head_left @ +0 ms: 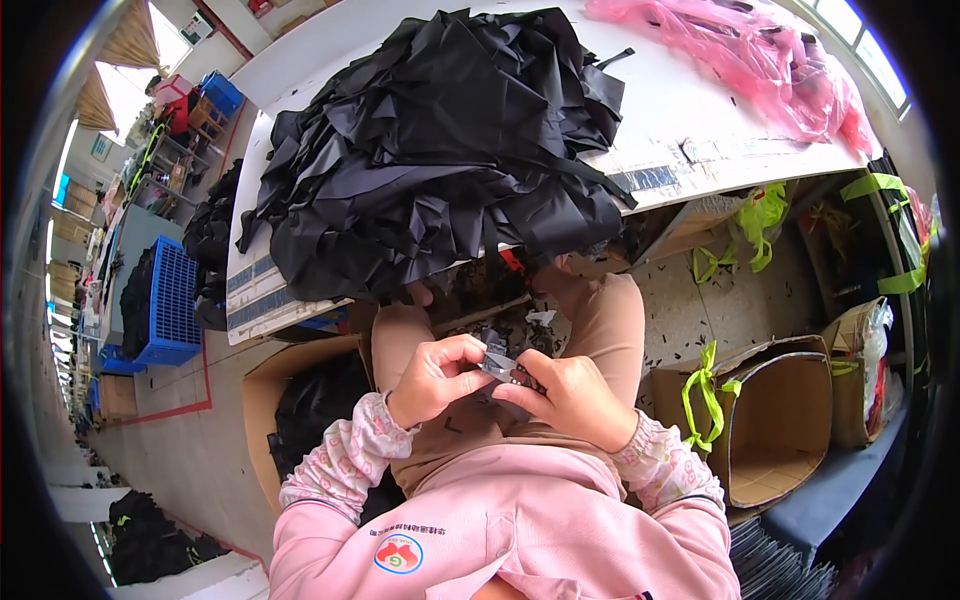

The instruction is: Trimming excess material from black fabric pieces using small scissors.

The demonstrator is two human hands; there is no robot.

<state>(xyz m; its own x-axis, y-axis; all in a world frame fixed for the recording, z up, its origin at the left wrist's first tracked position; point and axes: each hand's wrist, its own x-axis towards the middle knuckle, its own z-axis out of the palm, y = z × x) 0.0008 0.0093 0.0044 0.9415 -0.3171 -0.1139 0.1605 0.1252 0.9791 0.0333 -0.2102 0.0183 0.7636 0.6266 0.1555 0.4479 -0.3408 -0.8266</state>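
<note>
Above my lap, my two hands meet at a pair of small metal snips (503,368). My right hand (583,398) is wrapped around their dark handle, and the blades point toward my left fingers. My left hand (432,382) is closed in a pinch at the blade tips; a small dark scrap seems to be there, too small to make out. Beyond my knees, a large heap of black fabric pieces (460,130) covers the near part of the white table (690,130) and hangs over its edge.
Pink plastic sheeting (760,70) lies at the table's far right. An open cardboard box (780,420) stands at my right, another box (262,400) with black material at my left. Farther left is a blue crate (172,300). Dark scraps litter the floor under the table.
</note>
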